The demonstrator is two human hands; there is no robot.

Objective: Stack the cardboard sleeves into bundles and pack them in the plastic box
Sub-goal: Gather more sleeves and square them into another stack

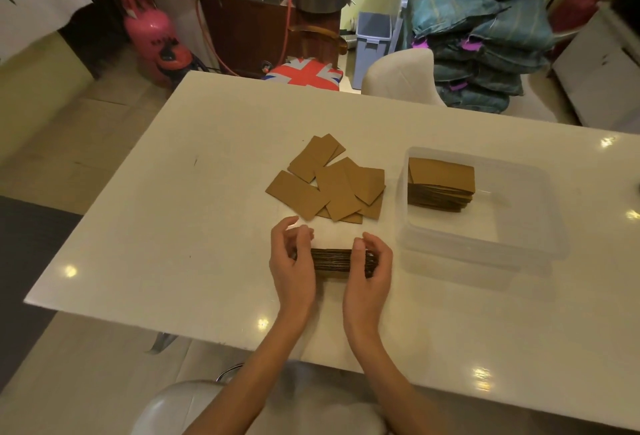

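Two bundles of cardboard sleeves are already formed. One is in your hands: your left hand and right hand press in on opposite ends of a stacked bundle standing on edge on the white table, so you see only its layered dark edges. Your left fingers are curled loosely, thumb raised and partly spread, with the palm side against the bundle's left end. Your right fingers wrap over the right end, thumb on top. How firmly either hand grips is hard to tell from this angle.

Just beyond your hands lies a loose pile of flat sleeves, overlapping at odd angles, unstacked. To your right sits the clear plastic box, open-topped, close to the bundle you hold but apart from it. Inside it, toward the far left corner, rests the packed stack of sleeves, lying flat with its top sleeve slightly askew. The near half of the box floor is bare.
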